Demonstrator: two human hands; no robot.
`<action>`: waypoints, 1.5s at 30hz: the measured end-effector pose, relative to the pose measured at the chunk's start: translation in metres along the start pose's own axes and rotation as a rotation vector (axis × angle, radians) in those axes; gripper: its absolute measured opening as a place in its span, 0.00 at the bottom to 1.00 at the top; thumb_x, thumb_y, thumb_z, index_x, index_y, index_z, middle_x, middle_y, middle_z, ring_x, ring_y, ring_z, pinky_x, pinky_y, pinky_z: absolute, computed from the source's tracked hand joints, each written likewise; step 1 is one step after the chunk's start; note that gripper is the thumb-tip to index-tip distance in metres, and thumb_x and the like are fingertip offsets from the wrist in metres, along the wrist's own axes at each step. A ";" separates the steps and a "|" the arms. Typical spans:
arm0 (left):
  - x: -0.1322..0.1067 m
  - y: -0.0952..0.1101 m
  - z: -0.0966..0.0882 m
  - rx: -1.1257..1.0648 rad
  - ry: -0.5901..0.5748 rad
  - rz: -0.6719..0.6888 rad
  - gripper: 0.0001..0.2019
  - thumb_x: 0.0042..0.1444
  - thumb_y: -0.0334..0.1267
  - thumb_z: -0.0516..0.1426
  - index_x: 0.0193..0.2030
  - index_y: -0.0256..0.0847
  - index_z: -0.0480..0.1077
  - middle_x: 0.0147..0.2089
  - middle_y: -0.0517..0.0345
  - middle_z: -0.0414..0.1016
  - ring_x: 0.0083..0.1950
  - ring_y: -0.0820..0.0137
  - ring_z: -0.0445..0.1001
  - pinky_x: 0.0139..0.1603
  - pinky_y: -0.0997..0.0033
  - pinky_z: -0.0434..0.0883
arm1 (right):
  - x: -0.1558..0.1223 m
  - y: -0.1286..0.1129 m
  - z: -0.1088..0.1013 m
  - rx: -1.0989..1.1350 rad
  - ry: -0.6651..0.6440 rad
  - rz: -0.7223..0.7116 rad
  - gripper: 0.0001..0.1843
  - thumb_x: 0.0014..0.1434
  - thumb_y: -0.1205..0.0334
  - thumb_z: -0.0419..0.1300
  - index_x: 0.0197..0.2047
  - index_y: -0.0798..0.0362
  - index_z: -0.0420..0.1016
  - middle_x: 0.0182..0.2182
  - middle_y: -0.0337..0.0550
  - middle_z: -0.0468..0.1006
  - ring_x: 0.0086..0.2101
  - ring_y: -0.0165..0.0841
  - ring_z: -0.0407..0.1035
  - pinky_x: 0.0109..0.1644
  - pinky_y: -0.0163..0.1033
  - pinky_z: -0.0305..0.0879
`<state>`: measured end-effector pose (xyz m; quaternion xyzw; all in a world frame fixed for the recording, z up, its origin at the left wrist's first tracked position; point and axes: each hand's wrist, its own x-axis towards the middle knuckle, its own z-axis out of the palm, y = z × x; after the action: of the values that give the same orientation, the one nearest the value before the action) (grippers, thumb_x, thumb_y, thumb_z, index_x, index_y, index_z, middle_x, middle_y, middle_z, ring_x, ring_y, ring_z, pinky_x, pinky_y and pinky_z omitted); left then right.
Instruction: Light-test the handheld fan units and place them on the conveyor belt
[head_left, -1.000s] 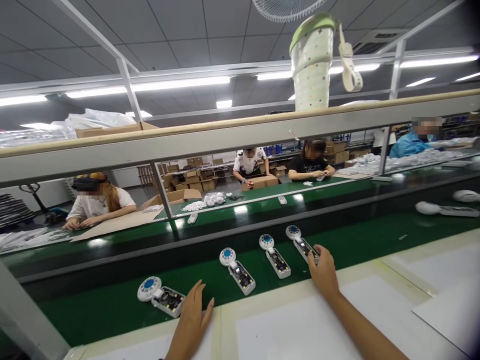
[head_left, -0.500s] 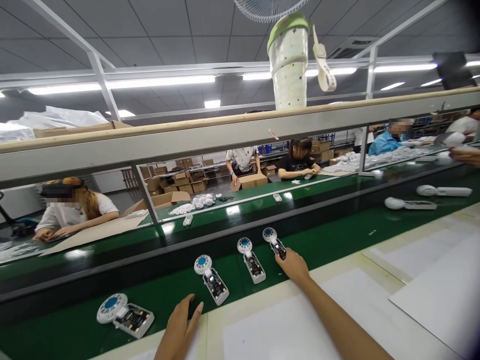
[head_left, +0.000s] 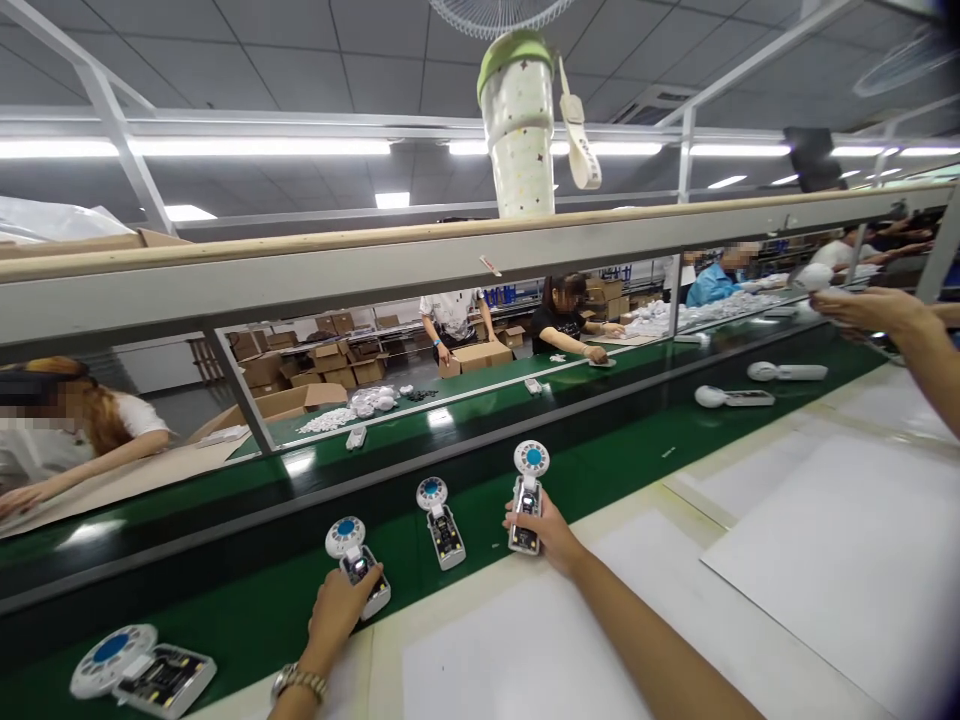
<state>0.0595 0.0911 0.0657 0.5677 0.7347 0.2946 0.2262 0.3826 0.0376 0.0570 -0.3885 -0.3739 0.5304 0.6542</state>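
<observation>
Although weight cannot be read from the view, the two devices at the hands are judged light and stiff, being white plastic with a round, blue-centred head and a circuit board exposed in the handle. The boards are considered fragile, so hold is best taken along the handle sides, clear of the components. The right device (head_left: 527, 500) is gripped by the right hand (head_left: 544, 532), its fingers (head_left: 512, 521) closed around the handle with the head pointing away, at the near edge of the green belt (head_left: 247, 620). The left device (head_left: 346, 538) lies on the belt, and the left hand (head_left: 339, 612) is placed over its handle with the fingers curled on it, apparently gripping. A watch (head_left: 298, 683) is worn on the left wrist. Between the hands, a third device (head_left: 442, 535) is seated on the belt and restricts lateral movement; a fourth device (head_left: 142, 670) is located at lower left. Two further devices (head_left: 724, 397) with white domed heads lie well off along the belt. White sheets (head_left: 525, 640) are laid on the desk (head_left: 679, 490) along the belt, and a co-worker's hand (head_left: 870, 310) is seen at upper right.
</observation>
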 end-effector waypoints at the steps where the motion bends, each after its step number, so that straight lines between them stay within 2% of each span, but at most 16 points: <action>1: 0.001 0.005 0.000 0.001 -0.020 -0.043 0.30 0.33 0.58 0.57 0.36 0.31 0.64 0.39 0.33 0.72 0.41 0.44 0.71 0.38 0.54 0.66 | -0.003 0.000 0.002 0.026 -0.007 0.009 0.26 0.42 0.55 0.67 0.43 0.50 0.63 0.34 0.39 0.74 0.30 0.34 0.72 0.31 0.38 0.69; 5: 0.003 0.019 -0.008 -0.016 -0.040 -0.106 0.26 0.34 0.51 0.59 0.35 0.32 0.62 0.39 0.34 0.71 0.42 0.46 0.71 0.38 0.56 0.66 | -0.013 0.003 0.008 0.096 -0.009 0.054 0.23 0.49 0.49 0.62 0.45 0.49 0.61 0.32 0.39 0.73 0.25 0.33 0.72 0.27 0.39 0.69; 9: -0.007 0.013 -0.028 -0.080 -0.085 -0.098 0.22 0.38 0.46 0.60 0.36 0.34 0.61 0.33 0.44 0.73 0.38 0.53 0.74 0.36 0.60 0.69 | -0.021 0.006 0.011 0.137 0.007 0.111 0.20 0.50 0.53 0.60 0.45 0.48 0.62 0.37 0.42 0.73 0.27 0.36 0.73 0.26 0.39 0.69; 12: -0.026 0.001 -0.044 -0.403 -0.161 -0.134 0.16 0.43 0.39 0.59 0.38 0.37 0.59 0.31 0.51 0.73 0.35 0.62 0.75 0.34 0.66 0.71 | -0.028 0.008 0.014 0.160 -0.014 0.166 0.17 0.49 0.59 0.58 0.43 0.50 0.63 0.37 0.43 0.74 0.29 0.37 0.74 0.27 0.39 0.69; 15: -0.051 -0.009 -0.050 -0.791 -0.275 -0.196 0.14 0.46 0.31 0.57 0.41 0.38 0.59 0.30 0.53 0.73 0.31 0.67 0.75 0.29 0.69 0.72 | -0.034 0.010 0.019 0.172 -0.037 0.205 0.18 0.47 0.63 0.56 0.43 0.51 0.63 0.36 0.43 0.75 0.29 0.38 0.74 0.29 0.40 0.70; 19: -0.083 -0.011 -0.045 -1.015 -0.417 -0.258 0.15 0.48 0.31 0.56 0.44 0.33 0.62 0.35 0.48 0.74 0.27 0.70 0.73 0.24 0.72 0.70 | -0.040 0.011 0.024 0.162 -0.053 0.224 0.20 0.45 0.62 0.56 0.44 0.50 0.62 0.37 0.43 0.75 0.31 0.39 0.74 0.31 0.41 0.70; 22: -0.095 -0.010 -0.042 -1.151 -0.463 -0.272 0.21 0.44 0.31 0.59 0.47 0.35 0.62 0.39 0.51 0.74 0.32 0.68 0.74 0.29 0.71 0.72 | -0.044 0.008 0.026 0.144 -0.069 0.222 0.21 0.44 0.62 0.56 0.44 0.50 0.62 0.38 0.43 0.75 0.32 0.38 0.74 0.33 0.41 0.69; 24: -0.098 -0.011 -0.041 -1.177 -0.500 -0.277 0.27 0.39 0.30 0.62 0.49 0.38 0.62 0.40 0.54 0.74 0.34 0.66 0.74 0.32 0.70 0.72 | -0.046 0.005 0.027 0.132 -0.080 0.215 0.21 0.44 0.61 0.56 0.44 0.51 0.61 0.38 0.43 0.75 0.33 0.38 0.74 0.34 0.41 0.69; 26: -0.097 -0.011 -0.040 -1.177 -0.519 -0.308 0.29 0.35 0.33 0.64 0.48 0.39 0.63 0.37 0.55 0.74 0.33 0.65 0.74 0.32 0.69 0.73 | -0.047 0.003 0.029 0.123 -0.083 0.207 0.21 0.44 0.61 0.56 0.44 0.51 0.61 0.38 0.42 0.74 0.32 0.38 0.74 0.33 0.40 0.69; 29: -0.095 -0.011 -0.037 -1.111 -0.501 -0.324 0.24 0.37 0.41 0.64 0.43 0.36 0.66 0.29 0.56 0.74 0.26 0.68 0.72 0.28 0.70 0.72 | -0.047 0.003 0.030 0.107 -0.079 0.196 0.21 0.43 0.61 0.56 0.44 0.50 0.61 0.36 0.41 0.74 0.32 0.38 0.73 0.31 0.39 0.68; 31: -0.096 -0.009 -0.034 -1.055 -0.453 -0.279 0.22 0.39 0.42 0.63 0.41 0.36 0.65 0.27 0.58 0.72 0.25 0.70 0.71 0.26 0.71 0.71 | -0.046 0.006 0.031 0.094 -0.080 0.198 0.22 0.43 0.62 0.55 0.45 0.49 0.60 0.34 0.40 0.75 0.31 0.38 0.73 0.29 0.38 0.67; 34: -0.101 -0.003 -0.029 -1.019 -0.395 -0.219 0.23 0.39 0.41 0.63 0.43 0.40 0.62 0.29 0.60 0.72 0.25 0.71 0.72 0.25 0.71 0.71 | -0.047 0.011 0.034 0.057 -0.126 0.210 0.24 0.44 0.62 0.55 0.47 0.49 0.59 0.30 0.39 0.75 0.29 0.37 0.73 0.29 0.39 0.66; 39: -0.117 0.006 -0.021 -1.031 -0.377 -0.155 0.27 0.41 0.39 0.62 0.48 0.45 0.55 0.33 0.62 0.71 0.27 0.69 0.74 0.28 0.68 0.72 | -0.052 0.019 0.044 -0.037 -0.253 0.219 0.29 0.46 0.59 0.55 0.52 0.51 0.54 0.25 0.38 0.76 0.27 0.37 0.73 0.31 0.40 0.65; 45: -0.122 -0.001 -0.013 -1.067 -0.471 -0.048 0.19 0.43 0.34 0.57 0.42 0.42 0.54 0.42 0.55 0.69 0.31 0.67 0.75 0.32 0.64 0.72 | -0.056 0.022 0.051 -0.124 -0.275 0.314 0.42 0.45 0.53 0.56 0.61 0.55 0.44 0.25 0.42 0.78 0.28 0.40 0.73 0.35 0.43 0.66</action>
<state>0.0805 -0.0296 0.0741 0.4085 0.4273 0.4847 0.6446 0.3188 -0.0093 0.0537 -0.4052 -0.4264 0.6498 0.4814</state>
